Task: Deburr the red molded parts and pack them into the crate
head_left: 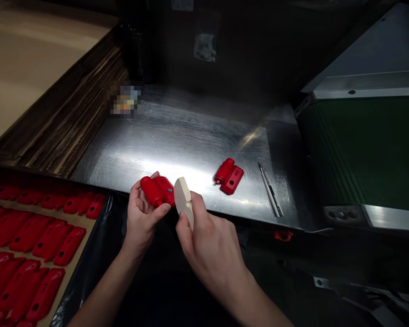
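Observation:
My left hand [141,213] grips a red moulded part [155,190], which has a rounded cylinder beside a flat plate with small holes. Between the thumb and fingers of my right hand [207,231] is a flat beige block [183,195] with a curved edge and a notch. The block's tip is close to the right side of the red part; whether they touch I cannot tell. A second red moulded part [229,176] lies on the metal table [177,131], right of my hands. Farther right lie two slim pen-like tools [271,190], side by side.
Rows of similar red parts [37,236] lie on cardboard at the lower left. Stacked brown sheets [64,109] border the table's left side. A green conveyor belt [378,150] with a metal frame stands at the right. A dark panel [238,54] rises behind the table.

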`<act>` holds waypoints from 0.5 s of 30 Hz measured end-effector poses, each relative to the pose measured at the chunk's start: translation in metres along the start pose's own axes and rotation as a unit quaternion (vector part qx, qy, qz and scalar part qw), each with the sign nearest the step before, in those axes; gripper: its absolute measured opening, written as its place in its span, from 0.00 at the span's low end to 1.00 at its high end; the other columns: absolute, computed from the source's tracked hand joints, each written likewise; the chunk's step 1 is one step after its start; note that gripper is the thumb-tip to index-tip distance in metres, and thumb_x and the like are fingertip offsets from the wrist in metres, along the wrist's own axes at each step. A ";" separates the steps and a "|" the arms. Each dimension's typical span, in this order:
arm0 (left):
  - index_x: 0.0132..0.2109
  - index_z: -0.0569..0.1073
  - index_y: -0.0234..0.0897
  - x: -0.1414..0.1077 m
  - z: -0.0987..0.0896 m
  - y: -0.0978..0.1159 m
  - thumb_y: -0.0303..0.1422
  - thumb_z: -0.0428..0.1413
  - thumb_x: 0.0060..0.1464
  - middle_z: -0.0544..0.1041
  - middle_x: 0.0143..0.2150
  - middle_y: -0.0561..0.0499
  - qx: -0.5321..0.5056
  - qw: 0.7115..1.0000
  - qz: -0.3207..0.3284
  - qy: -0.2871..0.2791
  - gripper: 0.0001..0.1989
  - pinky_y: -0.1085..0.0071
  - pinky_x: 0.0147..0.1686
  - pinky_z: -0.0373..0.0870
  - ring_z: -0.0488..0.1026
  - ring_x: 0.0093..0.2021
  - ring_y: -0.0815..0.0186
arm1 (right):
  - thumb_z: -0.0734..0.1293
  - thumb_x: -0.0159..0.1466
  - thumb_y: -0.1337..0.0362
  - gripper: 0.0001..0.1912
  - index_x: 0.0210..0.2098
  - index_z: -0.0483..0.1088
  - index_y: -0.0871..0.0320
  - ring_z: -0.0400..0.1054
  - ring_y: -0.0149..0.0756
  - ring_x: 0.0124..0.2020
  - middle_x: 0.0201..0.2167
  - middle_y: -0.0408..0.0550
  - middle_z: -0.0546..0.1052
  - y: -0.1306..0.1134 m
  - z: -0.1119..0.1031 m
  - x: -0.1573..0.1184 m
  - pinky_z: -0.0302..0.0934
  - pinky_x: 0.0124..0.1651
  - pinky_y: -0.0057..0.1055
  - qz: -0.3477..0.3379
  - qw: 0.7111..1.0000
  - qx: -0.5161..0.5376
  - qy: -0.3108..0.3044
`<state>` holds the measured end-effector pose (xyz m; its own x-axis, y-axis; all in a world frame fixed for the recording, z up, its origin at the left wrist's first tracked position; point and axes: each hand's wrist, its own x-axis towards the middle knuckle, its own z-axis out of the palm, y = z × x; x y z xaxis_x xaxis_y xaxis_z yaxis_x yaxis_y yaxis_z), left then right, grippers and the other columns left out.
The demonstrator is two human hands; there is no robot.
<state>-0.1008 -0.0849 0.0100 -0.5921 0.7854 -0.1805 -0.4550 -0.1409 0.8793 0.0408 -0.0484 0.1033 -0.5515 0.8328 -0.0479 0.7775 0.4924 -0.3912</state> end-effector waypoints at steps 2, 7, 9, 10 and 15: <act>0.60 0.67 0.42 0.000 -0.001 0.001 0.35 0.76 0.40 0.66 0.74 0.38 0.003 1.000 -0.004 0.002 0.41 0.61 0.63 0.75 0.70 0.70 0.48 | 0.57 0.72 0.63 0.20 0.60 0.66 0.60 0.74 0.40 0.20 0.23 0.42 0.79 -0.002 0.000 0.007 0.49 0.24 0.33 -0.005 1.000 0.013 0.004; 0.60 0.67 0.43 -0.001 -0.001 0.000 0.33 0.77 0.39 0.67 0.73 0.38 0.021 1.000 0.002 -0.006 0.42 0.58 0.65 0.74 0.68 0.71 0.47 | 0.57 0.73 0.63 0.19 0.60 0.66 0.58 0.73 0.40 0.21 0.23 0.42 0.79 -0.001 -0.006 0.011 0.50 0.25 0.33 0.011 0.999 0.016 -0.032; 0.60 0.67 0.43 -0.001 0.000 0.000 0.33 0.77 0.38 0.67 0.73 0.38 0.023 1.000 0.007 -0.009 0.43 0.55 0.66 0.73 0.67 0.72 0.46 | 0.57 0.72 0.64 0.19 0.59 0.66 0.58 0.72 0.40 0.19 0.22 0.42 0.78 0.001 -0.007 0.008 0.49 0.24 0.33 0.020 0.999 0.002 -0.044; 0.60 0.67 0.43 -0.001 0.000 -0.001 0.33 0.77 0.38 0.67 0.74 0.38 0.023 1.000 0.009 -0.010 0.43 0.54 0.66 0.73 0.68 0.71 0.46 | 0.57 0.72 0.64 0.18 0.59 0.67 0.59 0.72 0.39 0.19 0.22 0.42 0.78 0.001 -0.007 0.007 0.48 0.24 0.33 0.022 0.999 -0.004 -0.043; 0.59 0.67 0.43 0.000 0.000 -0.002 0.33 0.77 0.38 0.67 0.73 0.38 0.029 0.999 0.021 -0.009 0.42 0.55 0.66 0.73 0.68 0.71 0.45 | 0.57 0.72 0.62 0.19 0.60 0.65 0.61 0.73 0.40 0.21 0.23 0.43 0.79 0.002 0.000 0.011 0.50 0.25 0.32 0.012 1.000 0.002 0.001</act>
<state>-0.1003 -0.0849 0.0082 -0.5973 0.7905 -0.1353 -0.3897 -0.1387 0.9104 0.0365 -0.0381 0.1023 -0.5329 0.8443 -0.0561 0.7887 0.4717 -0.3942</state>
